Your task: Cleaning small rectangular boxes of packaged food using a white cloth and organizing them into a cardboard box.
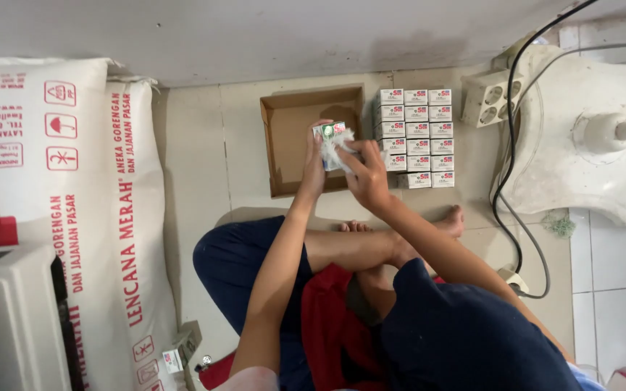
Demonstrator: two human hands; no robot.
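I sit cross-legged on a tiled floor. My left hand (314, 165) holds a small white, green and red box (330, 132) above an open brown cardboard tray (284, 134). My right hand (363, 172) presses a crumpled piece of clear plastic wrap (340, 145) against that box. Just to the right stands a neat block of several matching small white boxes (415, 137) in three columns on the floor.
Large white sacks (74, 181) with red print lie at left, beside a white appliance (9, 318). A white fan base (595, 130), a power strip (488, 98) and black cables (508, 181) are at right. A wall runs along the top.
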